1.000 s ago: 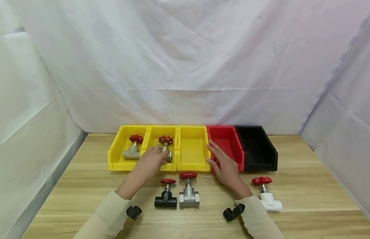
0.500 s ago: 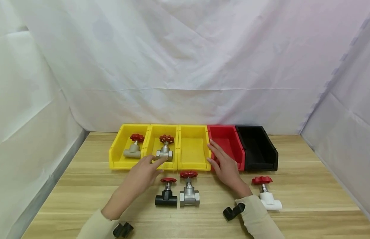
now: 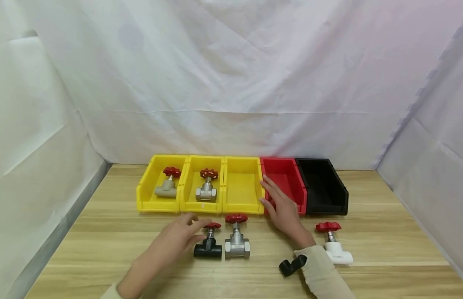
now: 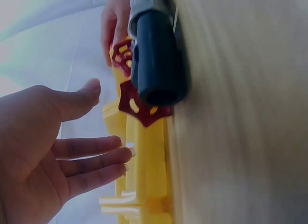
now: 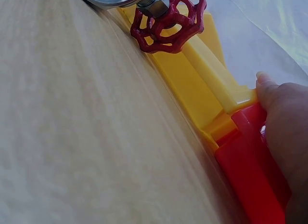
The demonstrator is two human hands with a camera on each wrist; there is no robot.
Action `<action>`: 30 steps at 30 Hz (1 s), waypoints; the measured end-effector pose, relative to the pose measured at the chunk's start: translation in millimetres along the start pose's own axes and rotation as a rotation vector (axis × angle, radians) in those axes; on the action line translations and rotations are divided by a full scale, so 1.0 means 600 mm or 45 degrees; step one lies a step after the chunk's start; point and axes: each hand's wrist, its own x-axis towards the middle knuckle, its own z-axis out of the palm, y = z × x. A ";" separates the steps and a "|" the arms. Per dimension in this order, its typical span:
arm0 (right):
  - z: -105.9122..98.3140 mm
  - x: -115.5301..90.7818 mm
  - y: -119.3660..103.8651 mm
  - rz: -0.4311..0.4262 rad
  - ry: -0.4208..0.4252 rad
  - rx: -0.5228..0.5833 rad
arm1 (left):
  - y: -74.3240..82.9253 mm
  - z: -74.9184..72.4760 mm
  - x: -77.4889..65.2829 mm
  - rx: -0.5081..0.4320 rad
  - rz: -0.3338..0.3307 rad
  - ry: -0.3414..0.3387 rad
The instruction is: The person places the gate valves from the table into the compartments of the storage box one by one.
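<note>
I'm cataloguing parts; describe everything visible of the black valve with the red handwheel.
This black, plastic-looking tee valve has a hollow pipe end, silvery metallic stem and scalloped red handwheel. It lies on the wood-grain table, handwheel toward the yellow plastic bins, beside a silver metal valve. The left hand hovers near, apparently not touching.

Desk [image 3: 231, 276] in front of me: smooth wood grain, low sheen. Yellow bins [image 3: 213, 209], red bin [image 3: 287, 185]: smooth glossy plastic. Black valve [image 3: 208, 250]: matt plastic-looking body. Silver valve [image 3: 237, 247]: shiny metal. Red handwheels [image 3: 328, 226]: glossy. My sleeve [image 3: 325, 270]: matt cloth. Backdrop [image 3: 231, 74]: creased white cloth.
</note>
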 end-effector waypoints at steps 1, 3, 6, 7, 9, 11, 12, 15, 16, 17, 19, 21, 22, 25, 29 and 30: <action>0.000 -0.001 0.000 0.007 0.001 -0.002 | 0.003 0.002 -0.001 0.004 0.004 -0.014; -0.001 -0.001 0.001 0.016 0.000 -0.003 | 0.009 0.006 -0.002 0.015 0.006 -0.038; -0.001 -0.001 0.002 0.015 -0.007 -0.002 | 0.016 0.012 -0.005 0.005 0.013 -0.078; -0.001 -0.001 0.002 0.013 -0.008 -0.001 | 0.018 0.013 -0.006 -0.007 0.010 -0.099; -0.001 0.000 0.002 0.010 -0.010 -0.002 | 0.021 0.013 -0.009 -0.032 -0.007 -0.159; -0.002 0.001 0.003 0.008 -0.010 -0.006 | 0.022 0.013 -0.010 -0.070 -0.017 -0.218; -0.002 0.001 0.003 0.006 -0.008 -0.010 | 0.023 0.013 -0.010 -0.083 -0.019 -0.244; -0.002 0.001 0.004 0.006 -0.003 -0.019 | 0.024 0.015 -0.009 -0.101 0.000 -0.290; -0.003 0.001 0.004 0.004 -0.001 -0.019 | 0.024 0.016 -0.009 -0.100 0.004 -0.303; -0.003 0.001 0.005 0.003 0.000 -0.021 | 0.025 0.017 -0.009 -0.098 0.006 -0.314; -0.003 0.001 0.004 0.004 -0.004 -0.019 | 0.027 0.020 -0.009 -0.079 0.003 -0.333; -0.002 0.001 0.003 0.000 -0.007 -0.017 | 0.029 0.022 -0.009 -0.065 -0.008 -0.349; -0.002 0.001 0.003 0.000 -0.009 -0.018 | 0.030 0.023 -0.009 -0.060 -0.017 -0.352; 0.000 0.000 0.004 0.001 -0.007 -0.020 | 0.035 0.026 -0.009 -0.048 -0.037 -0.351; 0.002 0.000 0.005 0.001 -0.004 -0.018 | 0.038 0.029 -0.008 -0.027 -0.043 -0.351; 0.003 0.000 0.006 0.001 -0.004 -0.019 | 0.039 0.030 -0.007 -0.024 -0.040 -0.354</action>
